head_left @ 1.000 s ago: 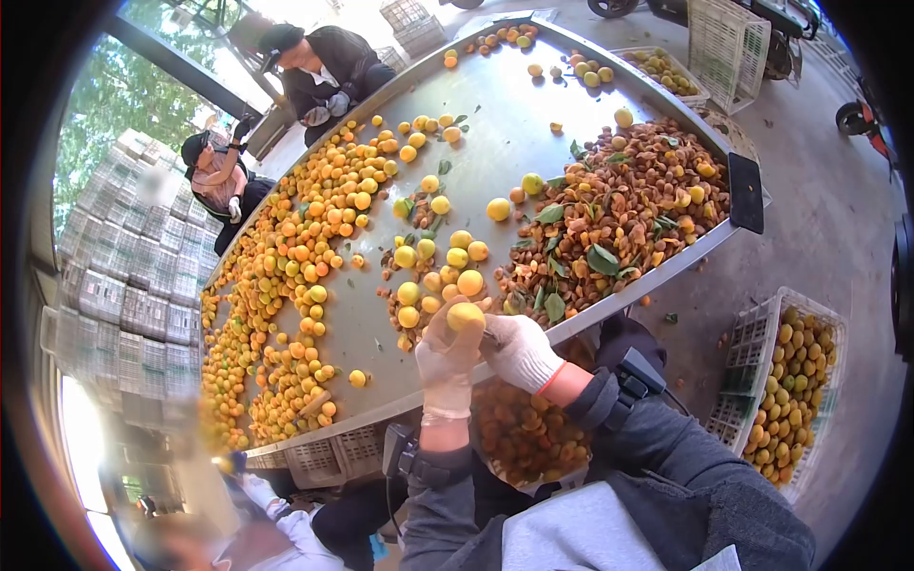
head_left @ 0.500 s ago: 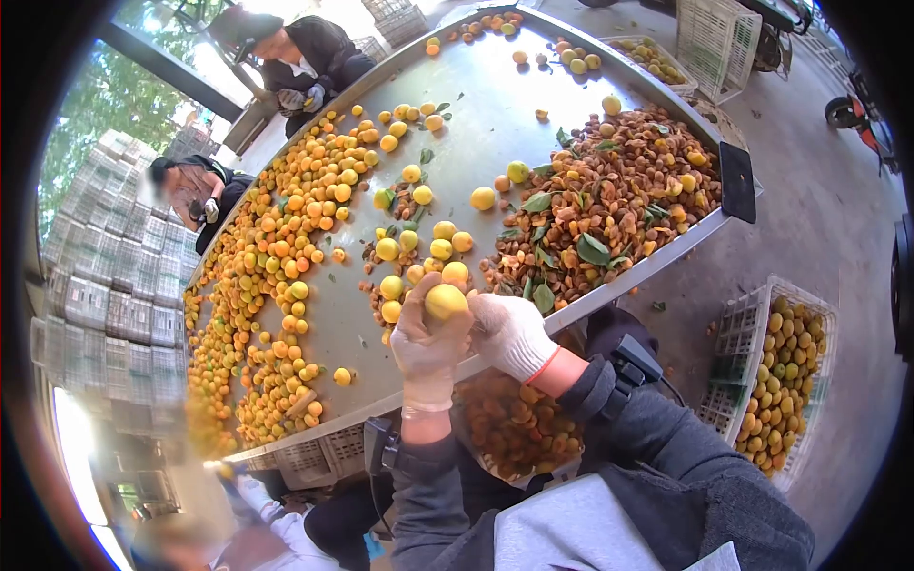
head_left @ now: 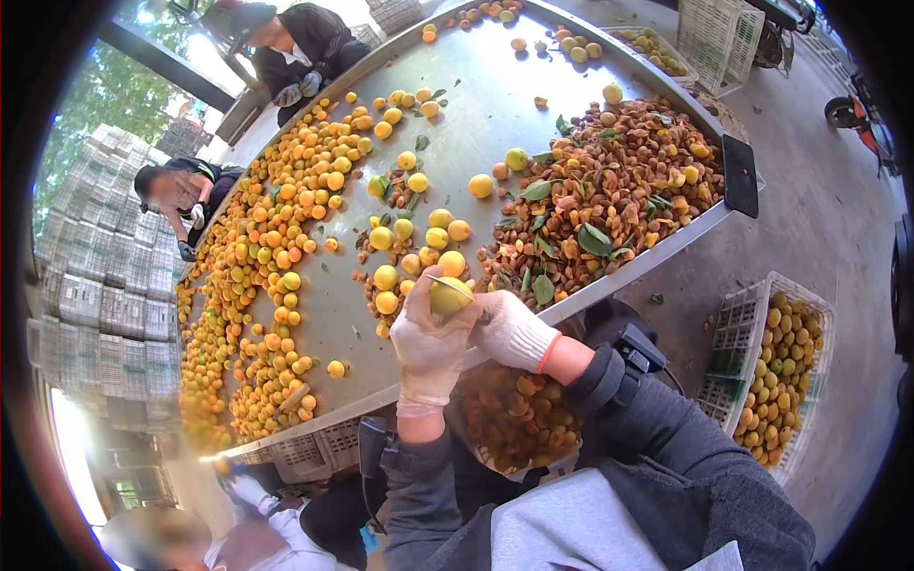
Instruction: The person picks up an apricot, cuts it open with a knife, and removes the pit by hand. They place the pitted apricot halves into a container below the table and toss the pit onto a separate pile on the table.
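Note:
Held up over the table's near edge is a yellow-green apricot, gripped in the gloved fingers of my left hand. A thin knife blade lies across the top of the fruit. My right hand, in a white knit glove with an orange cuff, is closed right beside the apricot; the knife's handle is hidden in it. Just beyond my hands are several whole apricots. To the right lies a heap of brown pits and torn fruit with green leaves.
The metal table has a raised rim and a long pile of apricots along its left. Below my arms sits a container of halved apricots. A crate of fruit stands at right. Co-workers sit around the left side.
The knife blade now shows across the apricot, which has turned in my left hand. The view has shifted slightly. A co-worker at the left has stretched a hand to the table edge.

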{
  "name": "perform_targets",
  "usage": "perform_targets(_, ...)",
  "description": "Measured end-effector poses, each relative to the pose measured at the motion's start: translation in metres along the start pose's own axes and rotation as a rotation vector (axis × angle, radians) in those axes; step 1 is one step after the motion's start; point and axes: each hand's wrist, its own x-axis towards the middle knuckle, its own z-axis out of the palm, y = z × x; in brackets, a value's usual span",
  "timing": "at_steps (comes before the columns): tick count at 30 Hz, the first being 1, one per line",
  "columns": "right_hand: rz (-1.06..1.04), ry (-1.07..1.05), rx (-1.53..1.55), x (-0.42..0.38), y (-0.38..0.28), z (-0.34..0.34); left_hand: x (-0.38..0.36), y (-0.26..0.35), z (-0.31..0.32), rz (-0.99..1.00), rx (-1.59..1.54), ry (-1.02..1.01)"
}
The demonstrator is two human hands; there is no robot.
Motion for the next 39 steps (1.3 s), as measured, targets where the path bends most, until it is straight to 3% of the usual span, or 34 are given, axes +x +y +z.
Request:
perform_targets(2, 0.077, -0.087, 0.154, 0.002, 0.001, -0.002, 0.000, -0.005, 0.003, -0.089, -0.082, 0.024)
perform_targets(4, -0.075, 0.037, -0.172, 0.001, -0.004, -0.001, 0.000, -0.009, 0.005, -0.186, -0.159, 0.053)
perform_targets(7, -0.077, 0.187, -0.439, -0.002, -0.020, 0.005, -0.001, -0.013, 0.006, -0.049, -0.214, 0.142)
perform_targets(9, -0.025, 0.115, -0.372, -0.002, -0.019, 0.008, 0.004, -0.015, -0.001, -0.255, -0.872, 0.124)
perform_targets(10, 0.027, 0.052, -0.309, -0.001, -0.019, 0.008, 0.004, -0.017, 0.000, -0.256, -0.872, 0.126)
perform_targets(13, 0.010, 0.022, -0.322, 0.001, -0.011, 0.007, 0.002, -0.026, 0.008, -0.292, -0.615, 0.203)
perform_targets(15, 0.026, -0.018, -0.225, -0.002, -0.009, 0.010, 0.002, -0.031, 0.005, -0.065, -0.274, 0.178)
perform_targets(18, 0.094, -0.142, -0.010, -0.004, -0.008, 0.008, 0.006, -0.027, -0.010, -0.078, -0.045, 0.097)
perform_targets(20, 0.154, -0.233, 0.114, -0.003, -0.026, 0.000, 0.008, -0.032, -0.019, -0.056, -0.055, 0.059)
perform_targets(22, 0.560, -0.449, 0.106, 0.002, -0.063, -0.015, 0.005, -0.039, -0.027, -0.035, -0.062, 0.024)
perform_targets(25, 0.672, -0.491, 0.100, 0.006, -0.056, -0.009, 0.009, -0.061, -0.031, 0.000, 0.149, 0.018)
perform_targets(26, 0.488, -0.426, 0.081, 0.004, -0.030, 0.001, 0.009, -0.078, -0.032, 0.145, 0.180, 0.065)
perform_targets(27, 0.468, -0.430, 0.073, 0.004, -0.022, 0.007, 0.010, -0.086, -0.036, 0.289, 0.214, 0.119)
perform_targets(29, 0.261, -0.246, -0.004, 0.001, -0.009, 0.021, 0.002, -0.074, -0.038, 0.295, 0.301, 0.161)
perform_targets(30, 0.092, -0.108, 0.011, -0.001, -0.009, 0.030, -0.003, -0.074, -0.035, 0.242, 0.246, 0.222)
perform_targets(32, 0.070, -0.059, -0.115, -0.007, -0.009, 0.035, -0.007, -0.075, -0.028, 0.190, 0.184, 0.282)
perform_targets(33, 0.051, -0.004, -0.240, -0.009, -0.013, 0.036, -0.009, -0.077, -0.023, 0.061, -0.151, 0.288)
perform_targets(35, 0.039, -0.022, -0.191, -0.009, -0.005, 0.039, -0.010, -0.079, -0.019, -0.201, -0.820, 0.287)
perform_targets(37, 0.083, 0.001, 0.233, -0.009, -0.005, 0.037, -0.010, -0.085, -0.033, -0.246, -0.852, 0.286)
perform_targets(39, 0.198, 0.050, 0.349, -0.003, -0.024, 0.023, -0.013, -0.082, -0.039, -0.296, -0.883, 0.280)
